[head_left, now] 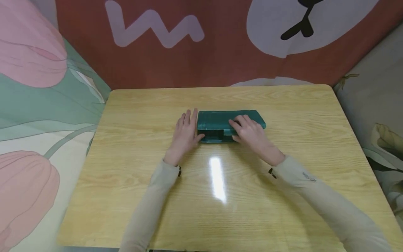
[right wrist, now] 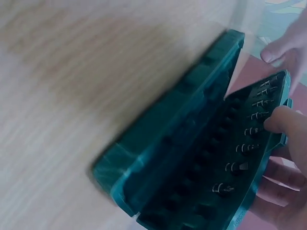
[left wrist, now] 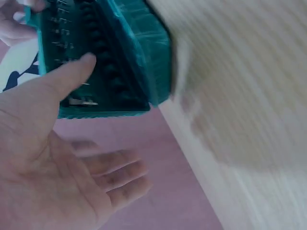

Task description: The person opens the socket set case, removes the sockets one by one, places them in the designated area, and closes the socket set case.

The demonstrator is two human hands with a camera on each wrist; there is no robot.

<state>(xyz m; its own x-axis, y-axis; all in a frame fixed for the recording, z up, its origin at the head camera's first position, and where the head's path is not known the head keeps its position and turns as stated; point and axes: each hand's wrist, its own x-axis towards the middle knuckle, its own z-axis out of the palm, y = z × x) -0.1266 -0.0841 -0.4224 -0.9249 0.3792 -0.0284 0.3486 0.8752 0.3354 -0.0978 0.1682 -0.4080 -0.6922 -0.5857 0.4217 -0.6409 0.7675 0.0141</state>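
Note:
A green hinged plastic bit case (head_left: 214, 119) lies on the wooden table, its lid partly raised so a dark gap faces the front. Inside, a row of small metal bits (right wrist: 247, 148) stands in one half, beside a row of holes. My right hand (head_left: 252, 134) grips the raised half, thumb (right wrist: 285, 122) on the inner side and fingers curled behind its outer face. At the case's left end is my left hand (head_left: 184, 136), fingers straight along that side. Its thumb (left wrist: 76, 72) reaches over the case's opening; whether it touches the case I cannot tell.
The light wooden table (head_left: 132, 210) extends around the case and reflects a bright lamp patch. A reddish patterned cloth (head_left: 220, 63) stands behind the far edge. Floral cloth (head_left: 25, 119) hangs at the left, with more fabric (head_left: 374, 77) on the right.

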